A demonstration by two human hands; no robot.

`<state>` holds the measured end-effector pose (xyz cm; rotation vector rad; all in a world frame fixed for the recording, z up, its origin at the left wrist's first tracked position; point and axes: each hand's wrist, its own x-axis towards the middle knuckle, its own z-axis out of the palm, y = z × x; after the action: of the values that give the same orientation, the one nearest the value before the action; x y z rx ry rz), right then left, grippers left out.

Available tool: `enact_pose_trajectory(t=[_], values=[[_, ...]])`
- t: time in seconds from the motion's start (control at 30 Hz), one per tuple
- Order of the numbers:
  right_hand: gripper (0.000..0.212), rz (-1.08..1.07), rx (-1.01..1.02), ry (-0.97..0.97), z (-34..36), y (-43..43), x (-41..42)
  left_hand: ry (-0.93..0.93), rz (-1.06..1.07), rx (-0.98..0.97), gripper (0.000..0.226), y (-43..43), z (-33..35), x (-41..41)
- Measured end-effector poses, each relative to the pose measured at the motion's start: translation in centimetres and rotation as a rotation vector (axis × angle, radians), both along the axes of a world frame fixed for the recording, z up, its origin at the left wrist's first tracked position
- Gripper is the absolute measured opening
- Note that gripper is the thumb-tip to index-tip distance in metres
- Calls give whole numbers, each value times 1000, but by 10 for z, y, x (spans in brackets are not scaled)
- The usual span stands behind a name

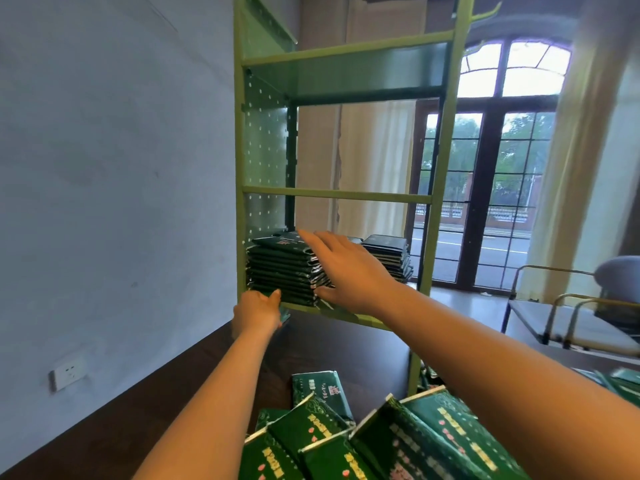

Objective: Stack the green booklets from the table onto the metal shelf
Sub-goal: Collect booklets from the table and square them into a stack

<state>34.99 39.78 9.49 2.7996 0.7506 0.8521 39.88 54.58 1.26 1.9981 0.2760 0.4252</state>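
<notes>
The right hand [346,268], at centre frame, has its fingers straight and spread. The tips lie over the top edge of the left stack [280,268] and the thumb is against its lower right corner, so the hand lies flat on the stack's side rather than gripping it. The left hand [258,310], just below and to the left, meets the same stack's bottom front corner at the lip of the metal shelf [442,168], thumb raised. Its fingers are hidden, so I cannot tell whether they hold anything (a green sliver shows beneath). Two stacks sit on the lowest board, the left one roughly ten deep and the second stack [388,254] just to its right. There is open room above both up to the crossbar [336,194]. At lower centre, on the dark table [138,410], at least six loose booklets [346,438] lie in a heap.
</notes>
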Motion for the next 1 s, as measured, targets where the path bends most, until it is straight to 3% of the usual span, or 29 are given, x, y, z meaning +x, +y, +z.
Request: enact_pose_trajectory(t=[0.17, 0.33, 0.43, 0.57, 0.67, 0.77, 0.9, 1.0], values=[[73, -11, -136, 5, -7, -24, -47, -170, -151, 23, 39, -13, -4, -19], [52, -80, -221, 84, -21, -57, -84, -177, -457, 92, 27, -25, -4, -56], [49, -120, -143, 168, -30, -77, -110, -112, -628, 113, 22, -35, -5, -89], [46, -170, -14, 331, -47, -106, -150, -72, -810, 333, 10, -54, -13, -141], [42, -196, 14, 365, -60, -128, -179, -20, -852, 565, 33, -72, -21, -174], [43, -227, 19, 380, -69, -143, -200, 100, -689, 837, 70, -85, -30, -188], [41, -249, 38, 394, -78, -160, -229, 260, -622, 839, 89, -103, -42, -202], [40, -242, 73, 409, -86, -176, -255, 215, -603, 865, 89, -117, -52, -219]])
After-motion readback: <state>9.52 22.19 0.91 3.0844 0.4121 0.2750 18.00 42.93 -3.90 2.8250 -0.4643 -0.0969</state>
